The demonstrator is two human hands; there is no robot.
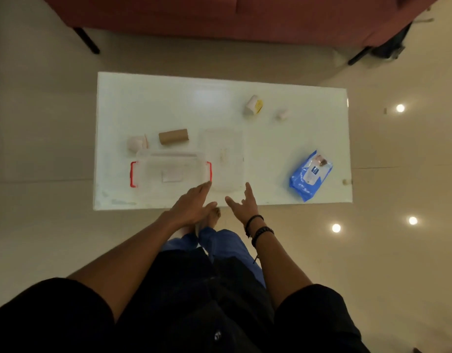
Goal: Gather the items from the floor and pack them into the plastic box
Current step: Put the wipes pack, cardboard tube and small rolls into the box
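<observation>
Both our hands are empty with spread fingers: the left hand (192,205) is at the near right corner of the plastic box (170,171), the right hand (245,202) is at the near edge of the lid (223,159). All lies on a white board (270,138). The box stands near the board's near edge, towards the left corner, open, with red latches (133,174).

We judge that we should first leave the lid aside, then bring the cardboard tube (173,136), the small rolls and the blue wipes pack (310,174) in, the large pack flat on the bottom. No writing on the labels is readable.
</observation>
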